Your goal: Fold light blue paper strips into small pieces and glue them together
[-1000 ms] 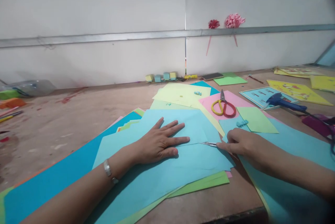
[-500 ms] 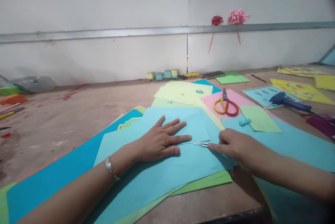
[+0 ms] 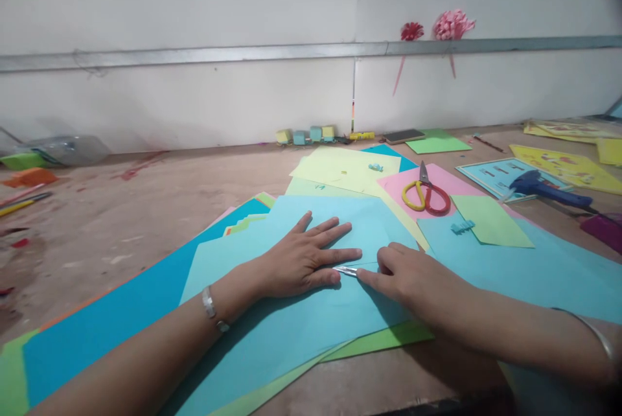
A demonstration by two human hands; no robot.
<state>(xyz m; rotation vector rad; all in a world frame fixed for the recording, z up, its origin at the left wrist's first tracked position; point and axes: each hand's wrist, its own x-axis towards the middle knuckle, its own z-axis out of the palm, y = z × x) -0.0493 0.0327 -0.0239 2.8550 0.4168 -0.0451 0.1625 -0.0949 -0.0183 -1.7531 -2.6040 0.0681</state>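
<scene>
My left hand (image 3: 306,259) lies flat with fingers spread on a large light blue sheet (image 3: 286,325). Gripped in my right hand (image 3: 405,273) is a slim silver blade tool (image 3: 346,270), its index finger stretched along it. The tool's tip rests on the sheet between the left thumb and fingers, beside a thin line running right. More blue, green and yellow sheets lie under the light blue one.
Scissors (image 3: 426,196) with red and yellow handles lie on pink paper at the right, near a green sheet (image 3: 493,221). A blue glue gun (image 3: 549,189) is further right. Small paper cubes (image 3: 315,134) and a phone (image 3: 402,137) sit by the wall.
My right hand has moved left with the blade tool, bringing the tip close to my left thumb. My left hand stays pressed on the sheet. The camera view has shifted slightly.
</scene>
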